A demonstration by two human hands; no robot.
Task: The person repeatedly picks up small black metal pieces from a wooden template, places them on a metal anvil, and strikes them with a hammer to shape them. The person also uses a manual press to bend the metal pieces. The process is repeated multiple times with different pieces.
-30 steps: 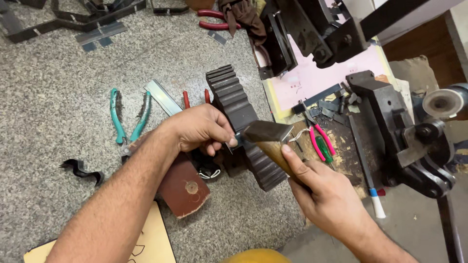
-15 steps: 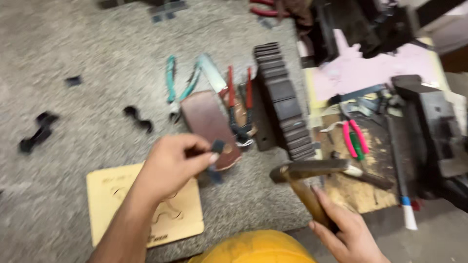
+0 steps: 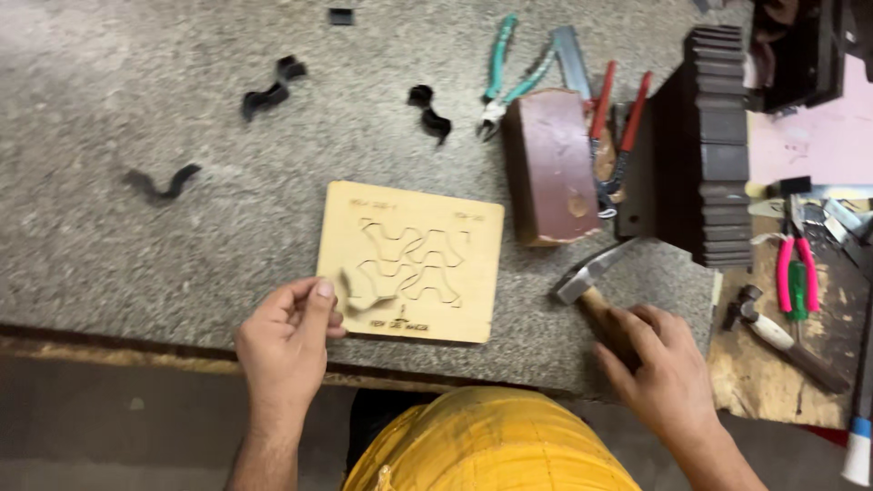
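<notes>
Low in the centre of the frame, the left hand (image 3: 286, 341) pinches a small bent metal strip (image 3: 350, 289) between thumb and fingertips, holding it at the lower left corner of a pale square plywood board (image 3: 364, 223) cut through with wavy, interlocking puzzle-like slots. The strip is blurred, so its exact shape and which way it points cannot be told, nor whether it touches the board. The board lies flat on the speckled grey stone worktop (image 3: 136, 109), near its front edge, one side running parallel to that edge. At lower right, the right hand (image 3: 659, 373) wraps its fingers around the wooden handle of a steel-headed hammer (image 3: 591, 280); the handle's long axis runs from the lower right up toward the frame's centre, and the head points up and right with its tip toward a dark ribbed metal block (image 3: 718, 136) at upper right. Just left of that block sits a reddish-brown rectangular block (image 3: 550, 168), worn and scuffed. Above it lie teal-handled pliers (image 3: 505, 68) and red-handled pliers (image 3: 627, 109). Black curved metal pieces (image 3: 268, 91) are scattered across the upper left. Pink-and-green-handled pliers (image 3: 796, 273) rest on a rough wooden board (image 3: 755, 391) at far right.
</notes>
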